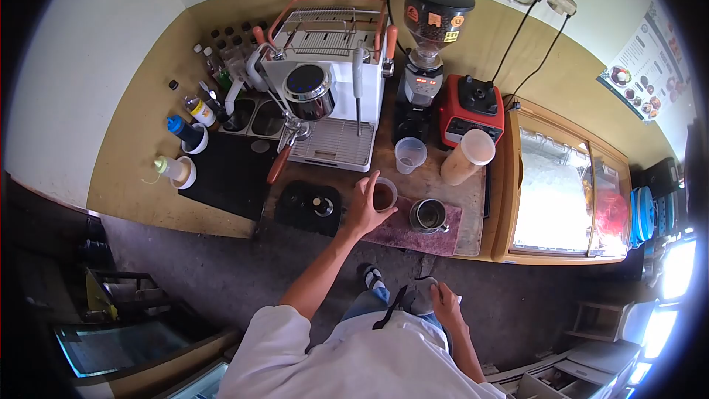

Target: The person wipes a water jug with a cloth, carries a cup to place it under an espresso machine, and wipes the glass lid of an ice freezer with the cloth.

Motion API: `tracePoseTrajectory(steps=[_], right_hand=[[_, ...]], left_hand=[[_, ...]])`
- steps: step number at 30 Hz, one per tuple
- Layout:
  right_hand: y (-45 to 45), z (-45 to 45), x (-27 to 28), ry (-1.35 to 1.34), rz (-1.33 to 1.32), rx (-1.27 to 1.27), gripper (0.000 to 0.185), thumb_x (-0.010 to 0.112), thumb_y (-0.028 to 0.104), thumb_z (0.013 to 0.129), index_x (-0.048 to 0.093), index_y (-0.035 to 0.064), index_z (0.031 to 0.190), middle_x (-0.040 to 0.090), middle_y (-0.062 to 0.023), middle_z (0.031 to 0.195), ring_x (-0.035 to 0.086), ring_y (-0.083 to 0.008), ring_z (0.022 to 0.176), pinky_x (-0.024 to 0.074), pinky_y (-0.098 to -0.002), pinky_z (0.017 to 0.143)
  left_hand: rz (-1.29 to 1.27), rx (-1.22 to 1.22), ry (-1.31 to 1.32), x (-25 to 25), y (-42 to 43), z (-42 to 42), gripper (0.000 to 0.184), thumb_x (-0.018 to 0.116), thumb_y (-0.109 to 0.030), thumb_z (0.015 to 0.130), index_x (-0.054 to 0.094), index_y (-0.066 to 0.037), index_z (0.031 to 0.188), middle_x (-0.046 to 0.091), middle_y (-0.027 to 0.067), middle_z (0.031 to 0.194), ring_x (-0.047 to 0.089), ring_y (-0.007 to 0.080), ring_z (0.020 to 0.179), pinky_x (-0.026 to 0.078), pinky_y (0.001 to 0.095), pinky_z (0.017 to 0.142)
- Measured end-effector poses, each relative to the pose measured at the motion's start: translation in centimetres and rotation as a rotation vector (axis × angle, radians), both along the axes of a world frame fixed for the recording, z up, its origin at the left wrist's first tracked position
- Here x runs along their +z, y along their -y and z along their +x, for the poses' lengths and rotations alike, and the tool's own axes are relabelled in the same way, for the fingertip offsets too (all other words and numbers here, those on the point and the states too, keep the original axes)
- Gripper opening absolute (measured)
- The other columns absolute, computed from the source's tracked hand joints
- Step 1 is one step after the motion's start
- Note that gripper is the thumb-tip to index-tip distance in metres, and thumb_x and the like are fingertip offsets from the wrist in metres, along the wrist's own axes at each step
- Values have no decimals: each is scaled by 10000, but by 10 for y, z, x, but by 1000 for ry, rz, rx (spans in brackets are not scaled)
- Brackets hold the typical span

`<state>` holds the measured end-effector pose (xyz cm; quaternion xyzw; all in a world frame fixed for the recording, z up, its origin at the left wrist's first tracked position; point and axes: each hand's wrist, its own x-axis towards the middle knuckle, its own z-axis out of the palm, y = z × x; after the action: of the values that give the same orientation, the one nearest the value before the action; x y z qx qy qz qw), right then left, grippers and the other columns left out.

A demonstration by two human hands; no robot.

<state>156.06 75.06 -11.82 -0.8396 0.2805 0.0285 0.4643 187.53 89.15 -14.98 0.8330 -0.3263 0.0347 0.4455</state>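
White shirt [354,358] nearest; dark floor [295,247] runs between it and the front edge of the counter [436,188]; espresso machine [317,140], grinder [422,85] and red blender [473,111] back the work area; metal pitcher [428,216] stands on a maroon towel [399,233], just right of the plastic cup [384,196]; left hand [363,210] holds that cup, thumb and fingers around its rim; right hand [446,304], low by the shirt, curls beside a grey object [423,301]; cannot tell whether it grips.
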Motion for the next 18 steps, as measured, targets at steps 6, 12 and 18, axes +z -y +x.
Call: tracePoseTrajectory(steps=[6, 12, 18], right_hand=[[-5, 16, 6, -12, -20, 84, 229, 566, 198, 1001, 554, -9, 906, 586, -246, 762, 603, -392, 679, 442, -430, 607], [-14, 37, 14, 97, 43, 173, 218, 567, 192, 1002, 569, -10, 921, 593, -232, 761, 578, -338, 656, 432, -410, 597], [-18, 63, 27, 200, 76, 313, 192, 572, 163, 994, 603, -26, 1004, 621, -228, 790, 617, -359, 694, 462, -422, 625]], left_hand=[[-91, 59, -14, 6, -6, 9, 1096, 904, -219, 673, 250, -80, 1542, 476, 237, 1302, 503, 406, 1211, 437, 481, 1027], [-226, 142, 9, 17, -21, 36, 1090, 923, -234, 657, 272, -30, 1506, 513, 226, 1277, 540, 370, 1173, 450, 454, 1016], [-393, 290, 2, 42, -32, 70, 1231, 945, -167, 641, 125, -31, 1549, 516, 216, 1272, 571, 320, 1152, 474, 421, 1011]])
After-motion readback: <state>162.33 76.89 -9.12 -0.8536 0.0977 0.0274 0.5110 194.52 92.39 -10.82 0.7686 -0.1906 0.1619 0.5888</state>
